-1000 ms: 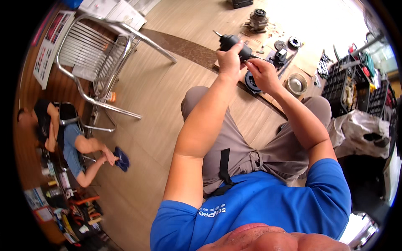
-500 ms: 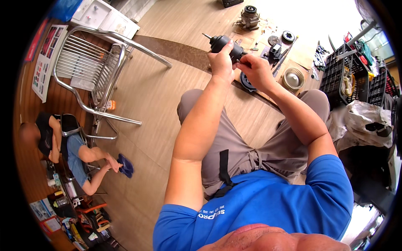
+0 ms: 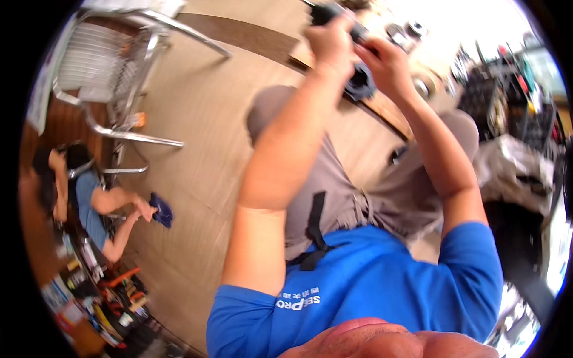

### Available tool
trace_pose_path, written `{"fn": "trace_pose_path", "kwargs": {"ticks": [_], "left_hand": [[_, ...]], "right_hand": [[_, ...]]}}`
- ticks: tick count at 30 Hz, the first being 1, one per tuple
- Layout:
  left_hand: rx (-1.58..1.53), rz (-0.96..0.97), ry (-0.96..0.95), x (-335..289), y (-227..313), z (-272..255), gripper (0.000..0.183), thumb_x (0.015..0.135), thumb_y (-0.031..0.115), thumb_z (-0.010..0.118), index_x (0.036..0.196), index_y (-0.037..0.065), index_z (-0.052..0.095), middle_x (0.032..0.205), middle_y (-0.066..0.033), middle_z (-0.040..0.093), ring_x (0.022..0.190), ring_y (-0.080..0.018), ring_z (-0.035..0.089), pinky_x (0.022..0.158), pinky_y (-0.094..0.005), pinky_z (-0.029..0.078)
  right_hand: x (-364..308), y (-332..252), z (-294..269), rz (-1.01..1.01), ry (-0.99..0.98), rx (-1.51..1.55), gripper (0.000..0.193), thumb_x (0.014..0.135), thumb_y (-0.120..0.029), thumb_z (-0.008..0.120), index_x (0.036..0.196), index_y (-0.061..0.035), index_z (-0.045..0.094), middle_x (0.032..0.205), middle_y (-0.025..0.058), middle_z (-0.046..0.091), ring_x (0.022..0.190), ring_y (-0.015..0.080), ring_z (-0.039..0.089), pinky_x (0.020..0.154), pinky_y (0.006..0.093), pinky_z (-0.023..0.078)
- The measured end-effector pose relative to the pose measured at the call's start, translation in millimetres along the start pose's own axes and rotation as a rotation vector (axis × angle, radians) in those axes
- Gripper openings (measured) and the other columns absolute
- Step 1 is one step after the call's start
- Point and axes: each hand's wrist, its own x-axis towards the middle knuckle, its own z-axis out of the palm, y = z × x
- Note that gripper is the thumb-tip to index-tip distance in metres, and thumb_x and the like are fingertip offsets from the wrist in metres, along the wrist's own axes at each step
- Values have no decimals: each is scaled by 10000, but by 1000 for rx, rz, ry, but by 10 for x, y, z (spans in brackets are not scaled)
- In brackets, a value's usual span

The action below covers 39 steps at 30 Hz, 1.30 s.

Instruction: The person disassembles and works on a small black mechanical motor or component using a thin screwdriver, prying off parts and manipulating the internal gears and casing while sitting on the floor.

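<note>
A black, rounded cylindrical part with a thin shaft at its far end (image 3: 327, 14) is held aloft near the upper edge of the view, over the person's knees and beyond. The left hand (image 3: 334, 45) grasps it, fingers wrapped around its body. The right hand (image 3: 387, 64) meets its near end with bent fingers; blur hides whether they pinch anything there.

Just below the hands, a dark ring-shaped part (image 3: 360, 85) sits at the edge of a low tan wooden board (image 3: 388, 114), with a pale round fan wheel (image 3: 424, 87) to the right. The person, in a bright blue short-sleeved shirt (image 3: 376, 280) and grey-brown trousers (image 3: 418, 182), sits with knees apart. At right are black plastic lattice crates (image 3: 534, 122) and a crumpled whitish sack (image 3: 513, 170). At left, a seated co-worker in blue shorts (image 3: 89, 200) is near a silvery tubular metal chair (image 3: 146, 138).
</note>
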Motion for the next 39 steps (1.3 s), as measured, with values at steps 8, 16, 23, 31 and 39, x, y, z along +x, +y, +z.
{"fn": "trace_pose_path", "kwargs": {"ticks": [8, 16, 23, 31, 39], "left_hand": [[355, 93, 255, -171, -167, 181, 576, 725, 153, 741, 1147, -55, 409, 1061, -232, 551, 982, -335, 572, 859, -398, 464], [425, 16, 282, -104, -232, 221, 544, 746, 176, 772, 1102, -23, 413, 1037, -231, 582, 928, -340, 621, 791, -407, 505], [417, -23, 249, -92, -191, 198, 559, 755, 175, 775, 1124, -18, 401, 1042, -193, 551, 921, -284, 600, 787, -375, 502], [444, 49, 305, -82, -261, 183, 601, 726, 255, 806, 1097, -43, 437, 1031, -251, 617, 941, -361, 637, 790, -403, 508], [447, 4, 270, -99, -196, 204, 586, 733, 222, 792, 1113, -36, 428, 1040, -215, 586, 919, -298, 624, 781, -375, 512]], "right_hand": [[-132, 272, -44, -36, -40, 148, 123, 954, -90, 549, 891, 6, 593, 686, 20, 542, 618, 87, 444, 553, 255, 380], [-51, 388, -84, 109, -103, 195, 114, 946, -87, 566, 869, -8, 592, 656, 8, 555, 575, 48, 433, 512, 222, 353], [-38, 278, -77, 31, -59, 156, 48, 890, -15, 614, 856, 1, 584, 727, -16, 545, 665, 49, 478, 581, 210, 394], [-67, 117, -145, 10, -112, -80, 153, 921, -112, 567, 926, 29, 627, 755, 156, 618, 686, 225, 571, 668, 331, 465], [-46, 132, -145, 50, -106, -75, 131, 883, -104, 606, 865, 25, 595, 714, 159, 632, 645, 222, 600, 626, 358, 475]]}}
